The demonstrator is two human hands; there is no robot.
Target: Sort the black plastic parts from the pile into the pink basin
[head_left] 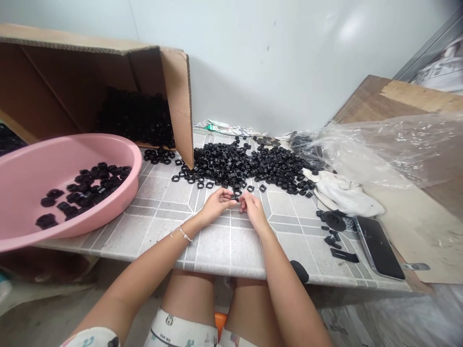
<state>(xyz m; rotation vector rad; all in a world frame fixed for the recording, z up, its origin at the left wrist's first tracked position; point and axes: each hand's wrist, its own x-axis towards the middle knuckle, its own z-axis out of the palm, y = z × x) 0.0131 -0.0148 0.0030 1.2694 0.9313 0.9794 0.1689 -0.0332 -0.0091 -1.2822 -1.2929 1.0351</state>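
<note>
And here's the table [217, 241], patterned in grey and white, running right across the view! On its left the cardboard box [176, 91] lies open, black parts heaped inside, and in front of it sits the pink basin [135, 193] with more in it. Just beyond the hands spreads the pile of black rings [227, 164]. Now the hands: the left hand [217, 206] has thumb and fingers nearly closed, pinching a small black part [236, 197] at their tips; the right hand [254, 208] meets it, fingers curled in, tips right beside the part, though whether they grip it I cannot tell. Both forearms reach forward and angle inward over the table edge, hands low above the tabletop. The part sits between them, at the near edge of the pile.
</note>
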